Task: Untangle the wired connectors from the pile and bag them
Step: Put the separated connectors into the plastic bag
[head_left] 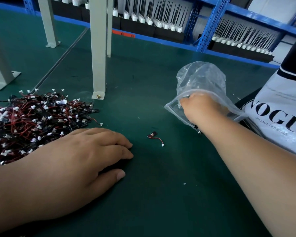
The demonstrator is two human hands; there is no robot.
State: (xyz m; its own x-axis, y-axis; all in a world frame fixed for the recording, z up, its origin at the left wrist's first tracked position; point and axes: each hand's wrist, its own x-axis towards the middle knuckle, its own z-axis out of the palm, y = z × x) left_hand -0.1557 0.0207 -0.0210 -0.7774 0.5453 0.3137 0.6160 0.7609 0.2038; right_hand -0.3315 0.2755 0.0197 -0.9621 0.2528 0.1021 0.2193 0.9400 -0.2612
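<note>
A tangled pile of wired connectors, red and black wires with white plugs and small black boards, lies at the left of the green table. One loose connector lies alone between my hands. My left hand rests flat on the mat just right of the pile, fingers relaxed and holding nothing. My right hand reaches into the mouth of a clear plastic bag, fingers curled inside it; what they grip is hidden. A few connector ends stick out beneath my right wrist.
Grey metal posts bolted to the green mat stand behind the pile. A white printed bag sits at the right edge. Blue shelving with trays of black-and-white parts runs along the back.
</note>
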